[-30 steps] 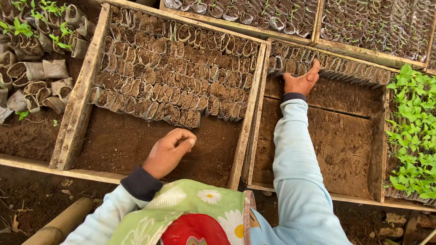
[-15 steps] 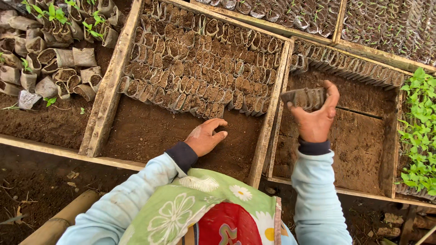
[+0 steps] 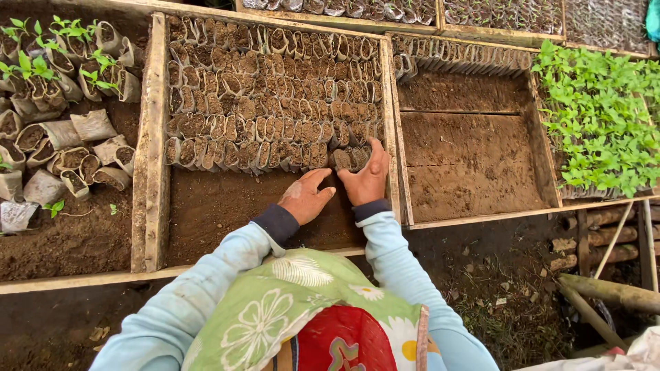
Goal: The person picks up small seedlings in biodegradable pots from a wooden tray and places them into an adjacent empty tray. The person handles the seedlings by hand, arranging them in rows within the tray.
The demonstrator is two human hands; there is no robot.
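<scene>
Right hand (image 3: 366, 180) moved, now pressing soil pots (image 3: 349, 159) into middle bed

Both hands (image 3: 337, 189) press soil-filled bags (image 3: 350, 158) into the wooden frame (image 3: 152, 137).

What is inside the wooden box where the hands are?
The wooden box holds rows of small soil-filled bags at the back and bare dark soil in front. The right hand presses on a few bags, hiding them; the left hand lies beside it.
</scene>
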